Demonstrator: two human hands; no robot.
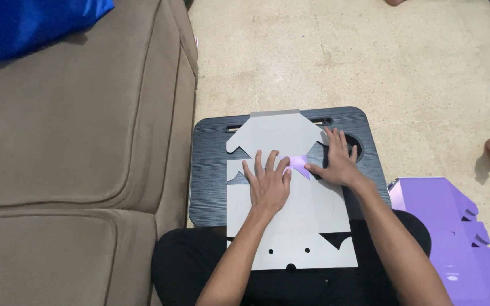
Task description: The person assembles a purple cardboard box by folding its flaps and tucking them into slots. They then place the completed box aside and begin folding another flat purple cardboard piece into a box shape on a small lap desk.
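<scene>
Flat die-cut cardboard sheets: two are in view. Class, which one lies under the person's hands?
The grey die-cut cardboard sheet on the black lap tray; left hand and right hand press it. The purple cardboard sheet lies untouched on the floor.

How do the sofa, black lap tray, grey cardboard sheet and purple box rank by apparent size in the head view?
1. Sofa
2. Black lap tray
3. Grey cardboard sheet
4. Purple box, partly cut off by the frame, so its rank is unsure.
</scene>
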